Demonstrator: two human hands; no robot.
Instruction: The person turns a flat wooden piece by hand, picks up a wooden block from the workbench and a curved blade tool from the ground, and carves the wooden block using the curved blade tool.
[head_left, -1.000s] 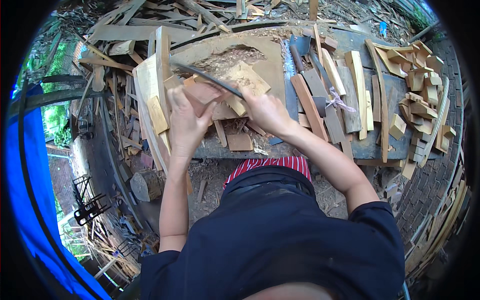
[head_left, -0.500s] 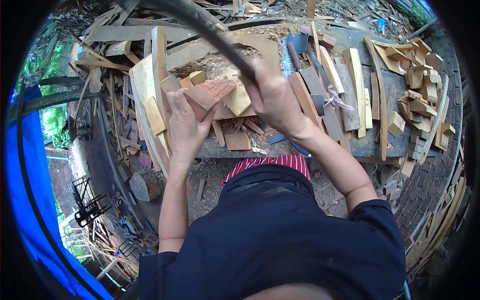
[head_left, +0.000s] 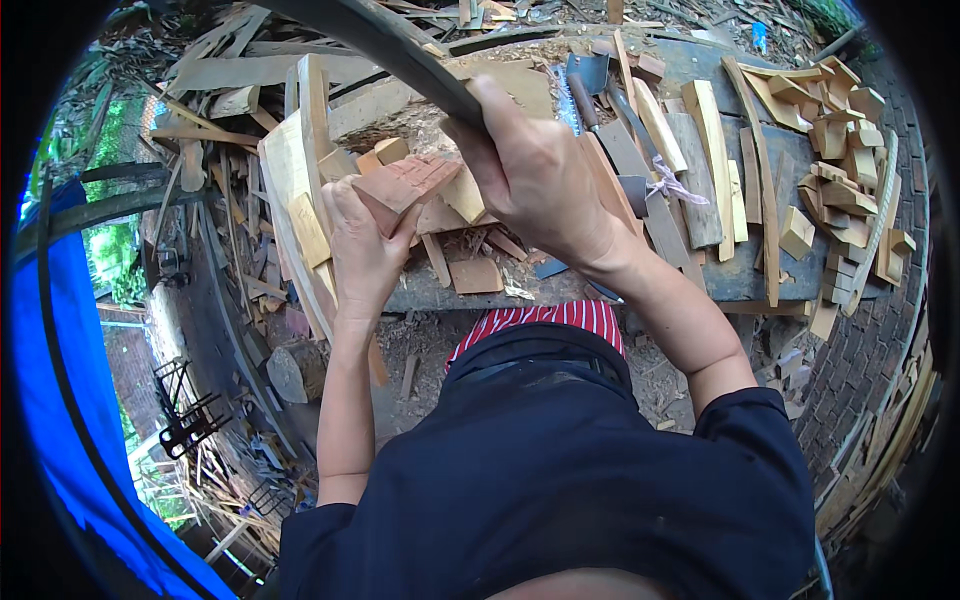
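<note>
Weathered grey wooden workbench (head_left: 740,275), strewn with pale offcut wood blocks (head_left: 840,190), long flat timber slats (head_left: 705,130), a toothed steel handsaw (head_left: 572,95), sawdust.

We work outdoors in daylight at a dark, scrap-littered wooden bench (head_left: 740,275); a blue tarpaulin (head_left: 60,400) hangs left, a brick-paved floor (head_left: 860,350) lies right.

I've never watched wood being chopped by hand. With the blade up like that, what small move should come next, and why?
Probably a short chop down onto the block. The right hand has the blade raised above it, and the left hand steadies the block from below, with its fingers close to the blade's likely path, so a small, controlled stroke seems wise.
</note>
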